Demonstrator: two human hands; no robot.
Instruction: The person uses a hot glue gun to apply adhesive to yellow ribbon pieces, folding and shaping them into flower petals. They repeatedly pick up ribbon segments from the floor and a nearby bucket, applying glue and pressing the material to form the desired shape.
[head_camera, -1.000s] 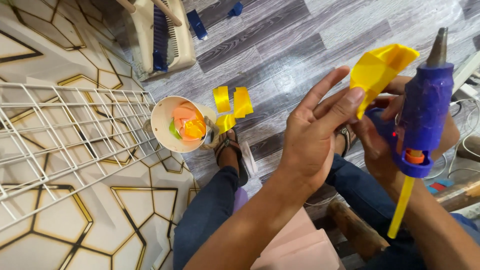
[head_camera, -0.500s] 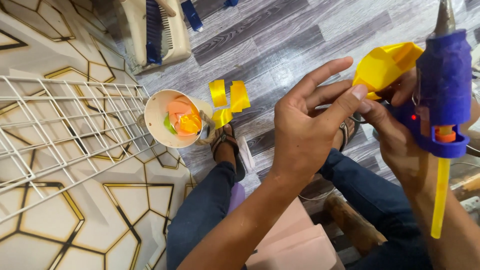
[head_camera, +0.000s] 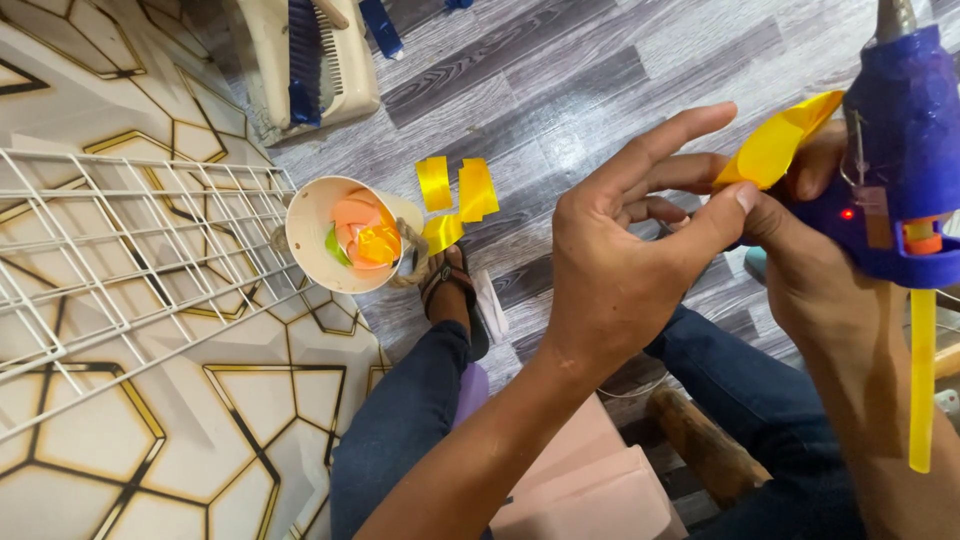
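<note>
Seen from above, over a grey wood-grain floor (head_camera: 560, 70). Left hand (head_camera: 625, 255) raised at centre, thumb and forefinger pinched on the lower edge of a folded yellow ribbon piece (head_camera: 775, 145), other fingers fanned out and up. Right hand (head_camera: 815, 255) closed around the grip of a blue glue gun (head_camera: 900, 150), nozzle pointing up, a small red light lit on its side, a yellow glue stick (head_camera: 922, 385) hanging from its back end. Ribbon piece held right against the gun's body, between both hands at upper right. Lower left of that, a white cup (head_camera: 312, 235) lying on its side on the floor, open mouth toward the camera, orange, green and yellow scraps inside. Just beside the cup, loose yellow ribbon strips (head_camera: 458, 190). Further left, a white wire grid (head_camera: 120, 250) over a white panel with gold hexagon lines (head_camera: 150, 440). Below, legs in blue jeans (head_camera: 400, 430), a sandalled foot (head_camera: 450, 295) near the cup.
</note>
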